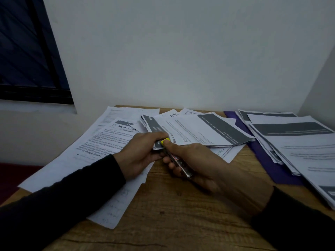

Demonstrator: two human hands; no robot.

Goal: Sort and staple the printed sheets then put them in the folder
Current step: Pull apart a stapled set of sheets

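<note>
So the right hand [188, 160] is wrapping around a small metal stapler [176, 161] with a yellow tip, fingers curled under it and thumb on top, and the nose is sitting right on the corner of a set of printed sheets [199, 131]. The left hand [140, 153] is pinching that same corner, fingers curled on top of the paper, which I'm guessing is to keep the pages squared up so they aren't sliding while the staple is going in. Makes sense to hold both that close together, since a loose stack fans out the moment you press on it.

The set being stapled is lying across the middle of the wooden desk [181, 205], dark header bars facing away from the person. Under and to the left of it, more loose pages [87, 160] are spreading toward the desk edge, one headed "Mirror Clean…", probably still waiting to be sorted.

Off to the right, a purple folder [268, 165] is lying open and flat, with a pile of sheets [297, 151] already resting on it. Looks like that's where finished sets are going, so this one likely heads there once it's stapled.
</note>
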